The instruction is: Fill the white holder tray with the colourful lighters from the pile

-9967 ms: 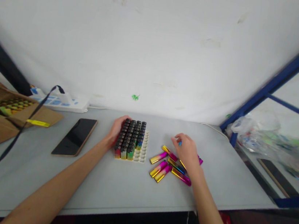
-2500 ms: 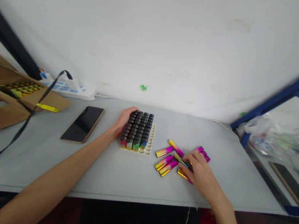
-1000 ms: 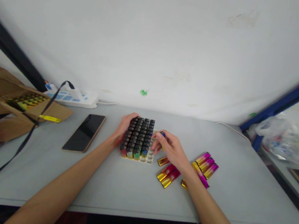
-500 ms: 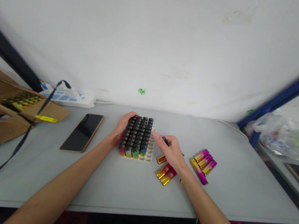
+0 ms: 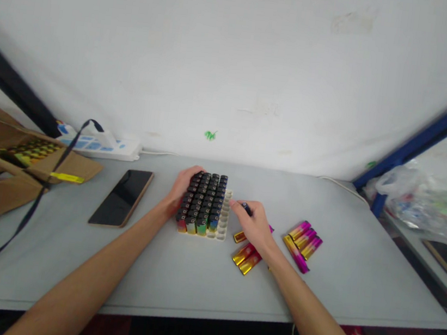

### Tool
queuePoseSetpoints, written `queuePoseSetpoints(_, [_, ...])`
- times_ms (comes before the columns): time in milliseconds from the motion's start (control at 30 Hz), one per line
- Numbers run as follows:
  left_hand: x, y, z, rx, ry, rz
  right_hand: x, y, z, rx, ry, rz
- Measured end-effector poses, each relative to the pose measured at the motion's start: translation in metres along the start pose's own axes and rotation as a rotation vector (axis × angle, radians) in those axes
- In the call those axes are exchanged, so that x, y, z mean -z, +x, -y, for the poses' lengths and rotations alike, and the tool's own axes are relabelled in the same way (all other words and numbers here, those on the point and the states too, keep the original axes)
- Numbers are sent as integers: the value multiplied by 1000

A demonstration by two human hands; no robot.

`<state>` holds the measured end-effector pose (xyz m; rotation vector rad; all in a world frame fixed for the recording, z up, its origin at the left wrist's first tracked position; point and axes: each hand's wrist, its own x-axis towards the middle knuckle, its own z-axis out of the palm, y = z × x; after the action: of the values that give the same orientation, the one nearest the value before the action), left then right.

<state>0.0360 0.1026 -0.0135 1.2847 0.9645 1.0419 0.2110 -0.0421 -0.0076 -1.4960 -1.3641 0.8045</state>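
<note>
Rows of black-topped lighters (image 5: 203,200) stand upright in a white holed tray (image 5: 220,236), its right-hand column of holes bare. My left hand (image 5: 181,186) is closed round the back left side of the block; its fingertips are hidden behind the lighters. Just right of the tray, my right hand (image 5: 256,224) grips a lighter (image 5: 246,209), of which only the dark top shows. Beneath and beside that hand lie shiny red-and-gold lighter-sized pieces (image 5: 247,258), partly covered by it. Farther right is a small group of magenta-and-gold pieces (image 5: 304,240).
A phone (image 5: 123,198) lies left of the tray. Behind it are a white power strip (image 5: 113,147) and an opened cardboard box (image 5: 21,171) of yellowish items, with a dark strap (image 5: 41,195) across. Plastic bags (image 5: 421,193) sit beyond the blue frame (image 5: 420,144) at right.
The whole view has shifted very slightly. Both hands keep nearly the same places, the right one still holding the lighter beside the tray.
</note>
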Motion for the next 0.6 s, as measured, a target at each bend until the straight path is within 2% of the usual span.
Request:
queuePoseSetpoints(267, [1, 2, 4, 4, -13, -5, 2, 2, 3, -1, -39, 4])
queuePoseSetpoints(467, [1, 2, 5, 10, -23, -10, 14, 2, 5, 176, -151, 22])
queuePoseSetpoints(600, [1, 1, 5, 16, -28, -14, 24, -1, 8, 396, -398, -119])
